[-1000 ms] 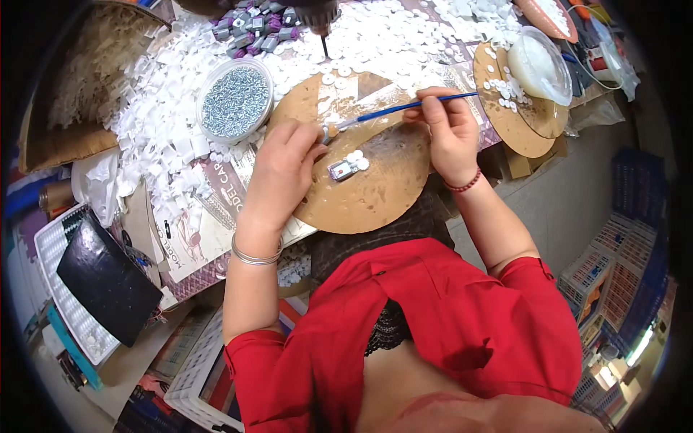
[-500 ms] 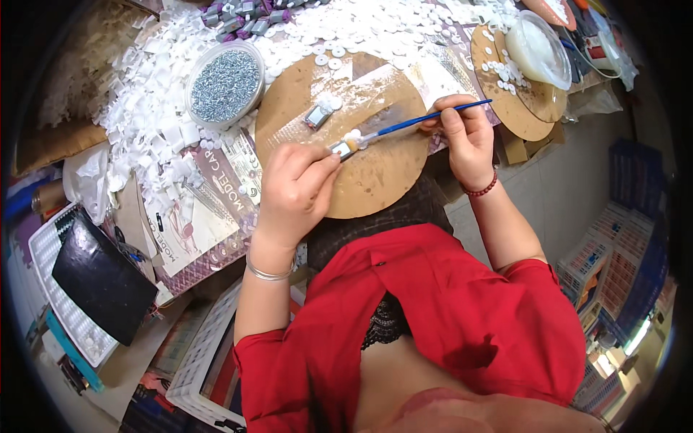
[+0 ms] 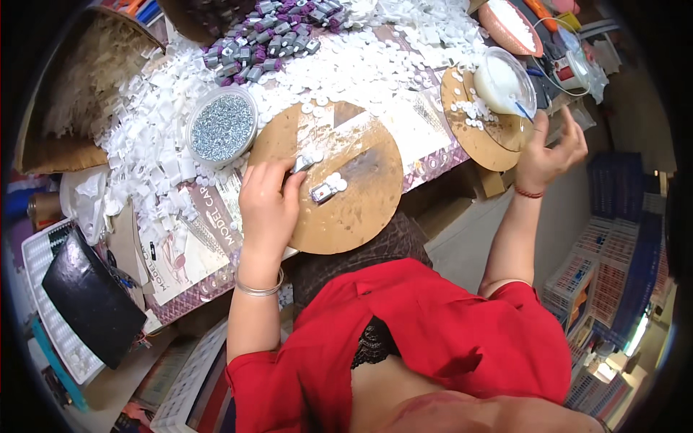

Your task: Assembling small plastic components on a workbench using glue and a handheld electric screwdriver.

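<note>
My left hand [image 3: 268,202] is over the left part of a round brown board [image 3: 361,216], thumb and forefinger closed on a small grey motor-like block [image 3: 304,163] with a white part at its end. Beside those fingertips, a second grey block [image 3: 323,192] lies on the board with white wheel-like discs [image 3: 337,182] at its upper right. My right hand [image 3: 552,151] is raised at the right, fingers spread and holding nothing. Close to its thumb, a blue-handled brush [image 3: 524,111] leans in a clear tub of whitish paste [image 3: 499,81].
A round tub of small metal pins [image 3: 222,126] stands left of the board. White plastic pieces [image 3: 151,130] and discs cover the table around it. Grey-and-purple blocks [image 3: 271,40] are heaped at the back. The paste tub sits on another brown board [image 3: 491,159].
My right hand has moved right and let go of the brush, which is in the paste tub. My left hand has released one block onto the board and taken hold of the other.
</note>
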Demonstrator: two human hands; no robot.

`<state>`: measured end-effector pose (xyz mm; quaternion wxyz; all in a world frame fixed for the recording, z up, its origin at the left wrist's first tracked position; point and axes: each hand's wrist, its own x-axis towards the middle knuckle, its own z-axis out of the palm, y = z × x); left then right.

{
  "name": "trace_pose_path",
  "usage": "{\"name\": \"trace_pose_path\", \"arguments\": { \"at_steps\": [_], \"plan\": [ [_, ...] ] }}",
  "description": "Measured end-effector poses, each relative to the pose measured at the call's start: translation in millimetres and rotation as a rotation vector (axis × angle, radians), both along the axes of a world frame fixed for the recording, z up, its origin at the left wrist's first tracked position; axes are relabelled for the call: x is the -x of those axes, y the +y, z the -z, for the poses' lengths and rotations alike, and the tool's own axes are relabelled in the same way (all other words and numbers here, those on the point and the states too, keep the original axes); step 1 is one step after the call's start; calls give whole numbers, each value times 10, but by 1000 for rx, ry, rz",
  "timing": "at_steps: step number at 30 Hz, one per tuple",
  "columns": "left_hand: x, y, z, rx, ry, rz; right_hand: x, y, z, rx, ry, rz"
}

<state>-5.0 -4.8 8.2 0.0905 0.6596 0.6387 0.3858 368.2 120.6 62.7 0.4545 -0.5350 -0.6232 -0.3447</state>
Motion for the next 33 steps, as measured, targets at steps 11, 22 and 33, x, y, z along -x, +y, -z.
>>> {"name": "trace_pose_path", "arguments": {
  "at_steps": [11, 22, 33],
  "plan": [
    [-3, 24, 3, 9, 10, 24, 1005, 1721, 477, 864, -93, 10],
    [93, -51, 24, 70, -66, 6, 1417, 852, 157, 1000, 175, -850],
    [61, 7, -73, 138, -301, -34, 2254, 190, 161, 975, -556, -1580]
  ]
}}
